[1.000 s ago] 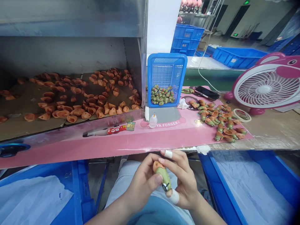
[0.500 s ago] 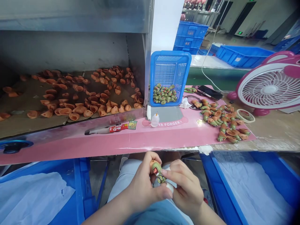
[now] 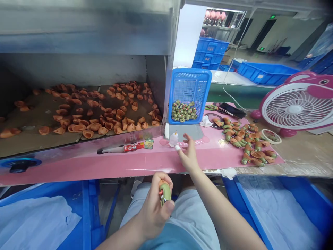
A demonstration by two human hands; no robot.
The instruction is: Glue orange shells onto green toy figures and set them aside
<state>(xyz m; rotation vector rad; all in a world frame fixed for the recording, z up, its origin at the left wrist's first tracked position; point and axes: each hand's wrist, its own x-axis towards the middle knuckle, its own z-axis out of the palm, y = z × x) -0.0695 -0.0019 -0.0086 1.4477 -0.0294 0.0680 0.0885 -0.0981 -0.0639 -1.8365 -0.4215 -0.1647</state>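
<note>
My left hand [image 3: 152, 211], above my lap, is closed around a small green figurine part [image 3: 165, 193] with an orange piece at its top. My right hand [image 3: 190, 157] reaches over the pink mat [image 3: 145, 160], fingers apart and nothing in them; white wrapping covers its thumb tip. Just left of those fingers stands a small translucent squeeze bottle [image 3: 173, 140] with an orange tip, apart from the hand. Several joined green-and-orange parts [image 3: 248, 142] lie on the mat to the right. Behind the bottle, a tilted blue basket [image 3: 208, 86] contains green parts [image 3: 183, 111].
On the left, a metal-sided box [image 3: 156, 71] has many orange shell-like pieces [image 3: 79, 127] on its floor. A pink fan [image 3: 295, 107], a tape roll [image 3: 271, 136] and a black phone [image 3: 231, 110] are at the right. Blue bins [image 3: 90, 208] flank my legs below the table edge.
My right hand has left the figurine part and moved up and forward to beside the squeeze bottle. My left hand keeps the part, slightly further left. The camera view has tilted up.
</note>
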